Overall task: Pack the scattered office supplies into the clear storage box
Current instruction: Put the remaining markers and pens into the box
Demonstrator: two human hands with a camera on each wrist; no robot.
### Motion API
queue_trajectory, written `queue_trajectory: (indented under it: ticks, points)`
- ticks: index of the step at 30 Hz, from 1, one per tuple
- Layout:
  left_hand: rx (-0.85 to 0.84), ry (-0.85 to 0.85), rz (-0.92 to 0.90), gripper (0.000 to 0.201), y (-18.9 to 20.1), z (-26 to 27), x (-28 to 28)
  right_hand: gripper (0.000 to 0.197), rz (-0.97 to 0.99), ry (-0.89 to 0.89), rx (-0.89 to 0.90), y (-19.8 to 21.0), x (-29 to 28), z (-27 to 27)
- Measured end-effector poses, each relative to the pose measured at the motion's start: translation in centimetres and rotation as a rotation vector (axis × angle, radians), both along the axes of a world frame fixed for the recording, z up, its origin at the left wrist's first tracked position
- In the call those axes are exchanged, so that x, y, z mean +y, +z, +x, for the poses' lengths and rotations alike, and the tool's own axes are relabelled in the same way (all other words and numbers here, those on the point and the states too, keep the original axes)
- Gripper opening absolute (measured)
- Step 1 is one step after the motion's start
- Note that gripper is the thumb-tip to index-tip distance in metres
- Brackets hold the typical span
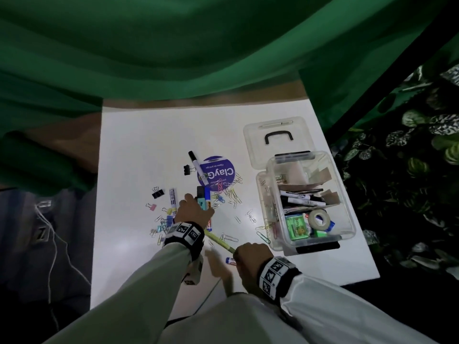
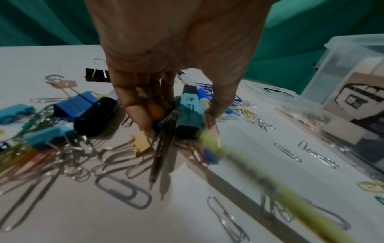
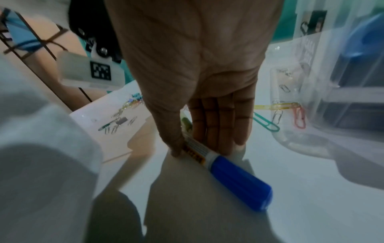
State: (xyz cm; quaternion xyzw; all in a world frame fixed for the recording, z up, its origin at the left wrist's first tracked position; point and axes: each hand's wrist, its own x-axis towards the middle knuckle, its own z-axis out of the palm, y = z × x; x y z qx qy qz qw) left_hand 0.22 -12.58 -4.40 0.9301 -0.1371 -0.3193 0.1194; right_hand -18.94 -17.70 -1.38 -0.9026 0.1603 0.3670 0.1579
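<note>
My left hand (image 1: 193, 212) reaches down into the pile of supplies. Its fingers and thumb (image 2: 178, 115) curl round a bundle: a light blue highlighter (image 2: 188, 111), a blue-capped marker and some dark pens. My right hand (image 1: 248, 254) is low on the table near the front. There it pinches a white marker with a blue cap (image 3: 239, 180) between thumb and fingers (image 3: 228, 144). A yellow-green pen (image 1: 219, 240) runs from the pile into that same grip. The clear storage box (image 1: 349, 214) stands open to the right, holding markers, tape and small packets.
The box lid (image 1: 275, 142) lies open behind the box. A black-capped marker (image 1: 196, 165) rests on a round purple sticker (image 1: 218, 173). Black binder clips (image 1: 157, 193), coloured clips and several paper clips (image 1: 233, 197) lie scattered across the white table. Green cloth hangs at the back.
</note>
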Motion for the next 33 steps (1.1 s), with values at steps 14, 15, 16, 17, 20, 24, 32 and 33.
queue_trajectory:
  ticks: [14,15,16,17,20,24,32,33]
  points:
    - [0.016,-0.190,-0.103,0.026,-0.3,0.7,0.0,0.034,-0.008,-0.397,-0.246,-1.8,0.9,4.9]
    - [0.023,-0.191,-0.102,0.025,-0.2,0.8,0.3,0.031,-0.014,-0.397,-0.222,-2.0,0.8,5.1]
    - [0.030,-0.182,-0.102,0.025,-0.1,1.0,0.4,0.028,-0.018,-0.390,-0.206,-2.1,0.6,5.2]
    - [0.030,-0.172,-0.105,0.025,0.0,1.2,0.6,0.028,-0.014,-0.389,-0.201,-2.1,0.3,5.2]
    - [0.033,-0.132,-0.136,0.022,0.3,1.7,1.0,0.033,0.023,-0.436,-0.212,-1.1,-0.7,5.2]
    - [0.075,0.058,-0.359,0.017,0.6,2.5,1.6,0.030,0.148,-0.667,-0.248,0.6,-2.3,6.7]
    - [-0.087,0.301,-0.188,0.037,1.5,4.9,3.5,0.040,0.149,-0.815,-0.248,-0.5,-4.0,14.3]
    - [-0.058,0.286,-0.132,0.040,1.3,5.0,3.6,0.037,0.135,-0.787,-0.203,-0.9,-4.3,14.7]
